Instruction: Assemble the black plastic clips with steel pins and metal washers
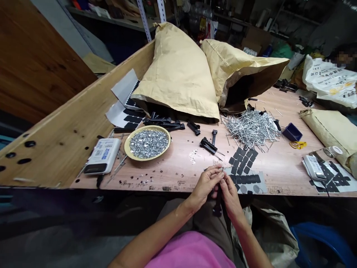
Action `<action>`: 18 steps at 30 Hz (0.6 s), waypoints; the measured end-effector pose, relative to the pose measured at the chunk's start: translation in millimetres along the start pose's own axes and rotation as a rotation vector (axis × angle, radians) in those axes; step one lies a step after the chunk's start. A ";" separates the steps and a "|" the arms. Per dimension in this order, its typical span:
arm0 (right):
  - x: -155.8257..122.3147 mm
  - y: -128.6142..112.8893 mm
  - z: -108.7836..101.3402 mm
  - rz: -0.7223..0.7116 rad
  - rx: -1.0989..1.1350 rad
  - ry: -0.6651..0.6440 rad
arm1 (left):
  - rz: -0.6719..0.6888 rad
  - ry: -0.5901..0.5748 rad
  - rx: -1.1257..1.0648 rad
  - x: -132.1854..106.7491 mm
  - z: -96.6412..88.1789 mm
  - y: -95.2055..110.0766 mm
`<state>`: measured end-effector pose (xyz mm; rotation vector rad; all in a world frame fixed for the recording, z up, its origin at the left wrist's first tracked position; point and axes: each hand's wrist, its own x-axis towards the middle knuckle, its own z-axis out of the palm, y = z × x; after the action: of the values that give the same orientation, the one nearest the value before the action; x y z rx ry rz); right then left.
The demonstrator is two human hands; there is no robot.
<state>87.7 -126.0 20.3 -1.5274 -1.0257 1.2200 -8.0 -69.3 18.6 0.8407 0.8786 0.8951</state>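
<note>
My left hand (205, 187) and my right hand (230, 194) meet at the table's front edge, fingers closed round a long black plastic part (217, 207). Its lower end hangs down toward my lap; the upper end is hidden by the fingers. The left fingertips are pinched at the top, and whatever small piece may be between them is too small to make out. Beside the right hand lies a sheet of black adhesive pads (246, 179). Just beyond the hands are several similar black plastic parts (208, 146) and a scatter of tiny metal pieces (193, 156).
A yellow bowl (126, 143) holds small metal discs. Metal pins (253, 126) are heaped at the right, near a small blue box (292, 132). Large paper sacks (181, 70) stand behind. A white device (103, 154) sits against the wooden side board (78, 119).
</note>
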 end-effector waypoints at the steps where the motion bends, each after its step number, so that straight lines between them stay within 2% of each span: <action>1: -3.1 2.2 0.7 0.079 0.042 -0.011 | 0.017 -0.005 0.052 -0.4 1.1 -3.1; 3: -8.5 4.5 -1.8 0.176 0.075 -0.023 | 0.050 -0.048 0.142 -0.4 2.2 -8.2; 5: -13.1 5.8 -8.1 0.202 0.079 0.004 | 0.091 -0.141 0.255 3.3 2.2 -10.4; 8: -18.9 10.6 -20.5 0.284 0.089 0.076 | 0.299 -0.242 0.635 22.6 0.7 -5.1; 9: -20.6 13.6 -24.6 0.321 0.073 0.109 | 0.413 -0.224 0.817 33.5 -0.1 -1.3; 10: -22.2 17.2 -28.4 0.351 0.042 0.148 | 0.500 -0.129 1.000 46.0 -1.0 2.9; 11: -23.8 21.3 -31.9 0.369 0.002 0.187 | 0.554 -0.049 1.174 59.6 -2.0 7.1; 12: -25.3 25.6 -34.8 0.375 -0.046 0.223 | 0.592 -0.021 1.332 73.5 -2.9 10.7; 14: -28.2 34.0 -38.5 0.345 -0.154 0.270 | 0.656 -0.072 1.594 98.8 -4.4 14.5; 18: -32.3 45.0 -37.5 0.247 -0.428 0.278 | 0.650 -0.143 1.661 128.0 -6.4 7.8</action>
<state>122.2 -173.7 -11.5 -2.1426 -0.9708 0.9469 29.2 49.8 -11.7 2.6905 1.1601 0.4406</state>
